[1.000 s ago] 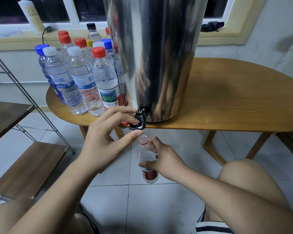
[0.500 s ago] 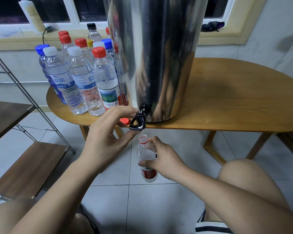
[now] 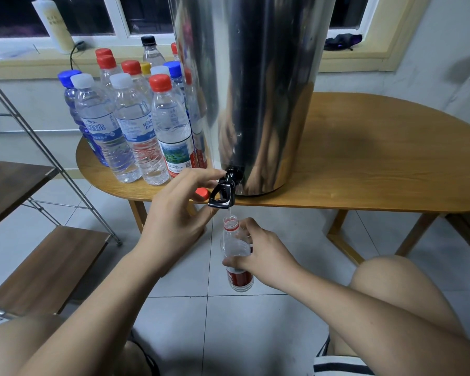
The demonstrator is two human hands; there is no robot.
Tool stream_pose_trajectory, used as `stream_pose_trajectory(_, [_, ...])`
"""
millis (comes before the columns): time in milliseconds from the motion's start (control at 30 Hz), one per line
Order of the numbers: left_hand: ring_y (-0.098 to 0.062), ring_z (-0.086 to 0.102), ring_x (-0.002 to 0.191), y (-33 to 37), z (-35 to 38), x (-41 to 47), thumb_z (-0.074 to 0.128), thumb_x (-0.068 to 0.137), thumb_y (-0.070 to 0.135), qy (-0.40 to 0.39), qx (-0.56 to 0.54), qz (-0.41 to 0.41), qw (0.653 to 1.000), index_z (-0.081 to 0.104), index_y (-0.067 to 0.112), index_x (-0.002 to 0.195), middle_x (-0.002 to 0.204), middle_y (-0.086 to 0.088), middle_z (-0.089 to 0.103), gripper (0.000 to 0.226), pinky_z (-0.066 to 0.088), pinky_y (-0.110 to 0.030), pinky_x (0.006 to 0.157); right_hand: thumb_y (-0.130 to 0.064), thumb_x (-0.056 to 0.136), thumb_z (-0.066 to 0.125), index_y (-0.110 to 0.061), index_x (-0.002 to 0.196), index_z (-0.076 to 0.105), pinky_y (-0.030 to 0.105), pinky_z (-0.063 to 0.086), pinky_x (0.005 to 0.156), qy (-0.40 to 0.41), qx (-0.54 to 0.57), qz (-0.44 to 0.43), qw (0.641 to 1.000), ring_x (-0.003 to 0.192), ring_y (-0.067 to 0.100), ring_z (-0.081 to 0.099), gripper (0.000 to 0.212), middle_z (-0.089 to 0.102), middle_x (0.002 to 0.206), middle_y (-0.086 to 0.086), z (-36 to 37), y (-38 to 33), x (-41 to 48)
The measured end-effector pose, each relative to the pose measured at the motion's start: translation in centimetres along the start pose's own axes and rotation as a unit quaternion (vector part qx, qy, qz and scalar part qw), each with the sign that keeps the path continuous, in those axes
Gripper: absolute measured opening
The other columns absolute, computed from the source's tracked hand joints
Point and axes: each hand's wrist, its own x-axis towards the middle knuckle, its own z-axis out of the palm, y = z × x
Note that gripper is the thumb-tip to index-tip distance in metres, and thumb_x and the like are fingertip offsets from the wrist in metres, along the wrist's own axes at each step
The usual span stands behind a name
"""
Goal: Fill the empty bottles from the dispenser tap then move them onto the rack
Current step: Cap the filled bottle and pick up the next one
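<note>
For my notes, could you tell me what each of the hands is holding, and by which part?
The right hand grips the uncapped bottle round its middle, under the tap. The left hand pinches the tap's black lever.

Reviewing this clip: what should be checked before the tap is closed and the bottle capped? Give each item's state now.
1. Bottle mouth under tap: ok.
2. Right hand grips bottle: ok.
3. Left hand pinches tap lever: ok.
4. Bottle full: not ok, upper part looks empty.
5. Water landing in the mouth, no spill: cannot tell, stream too thin to follow.
6. Red cap near, on table edge: ok.
</note>
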Motion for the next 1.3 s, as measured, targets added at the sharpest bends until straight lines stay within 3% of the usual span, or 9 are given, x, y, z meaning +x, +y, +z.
stream_pose_trajectory(333, [-0.003, 0.068, 0.115, 0.0, 0.2, 0.1, 0.076, 0.090, -0.003, 0.005, -0.009, -0.005, 1.000, 0.066, 0.025, 0.136, 0.124, 0.015, 0.071, 0.055, 0.054, -0.019, 0.089, -0.054, 0.072, 0.094, -0.040, 0.123, 0.046, 0.040, 0.059, 0.097, -0.004, -0.006, 0.001, 1.000, 0.115, 0.013, 0.067, 0.072, 0.067, 0.127, -0.011, 0.2, 0.1, 0.1])
stream_pose_trajectory(600, [-0.007, 0.070, 0.115, 0.0, 0.3, 0.0, 0.076, 0.091, -0.002, 0.008, -0.028, -0.015, 0.999, 0.067, 0.023, 0.135, 0.124, 0.014, 0.072, 0.052, 0.059, -0.029, 0.089, -0.054, 0.072, 0.094, -0.041, 0.124, 0.045, 0.041, 0.060, 0.098, -0.007, -0.006, 0.004, 1.000, 0.117, 0.014, 0.067, 0.073, 0.066, 0.129, -0.012, 0.3, 0.1, 0.1])
stream_pose_trajectory(800, [-0.011, 0.071, 0.117, 0.3, 0.2, -0.3, 0.085, 0.090, 0.012, 0.003, -0.043, -0.030, 0.999, 0.066, 0.023, 0.138, 0.122, 0.013, 0.072, 0.052, 0.061, -0.042, 0.089, -0.052, 0.072, 0.094, -0.039, 0.123, 0.045, 0.038, 0.060, 0.097, -0.008, -0.006, 0.004, 1.000, 0.116, 0.013, 0.067, 0.072, 0.066, 0.129, -0.010, 0.2, 0.1, 0.1])
stream_pose_trajectory(933, [-0.013, 0.072, 0.116, 0.8, -0.2, -0.3, 0.090, 0.087, 0.017, 0.001, -0.049, -0.030, 0.998, 0.065, 0.023, 0.137, 0.122, 0.011, 0.073, 0.056, 0.059, -0.045, 0.089, -0.049, 0.073, 0.095, -0.036, 0.121, 0.045, 0.030, 0.055, 0.091, -0.009, -0.007, 0.003, 1.000, 0.114, 0.011, 0.066, 0.070, 0.067, 0.130, -0.008, 0.1, 0.1, 0.0])
stream_pose_trajectory(1300, [-0.016, 0.070, 0.119, 1.1, -1.2, -0.4, 0.091, 0.088, 0.030, -0.011, -0.034, -0.016, 0.999, 0.065, 0.019, 0.139, 0.128, 0.007, 0.071, 0.059, 0.059, -0.042, 0.091, -0.051, 0.072, 0.095, -0.042, 0.113, 0.043, 0.025, 0.049, 0.081, -0.007, -0.005, -0.003, 1.000, 0.108, 0.011, 0.067, 0.067, 0.069, 0.125, -0.008, 0.1, 0.0, 0.0])
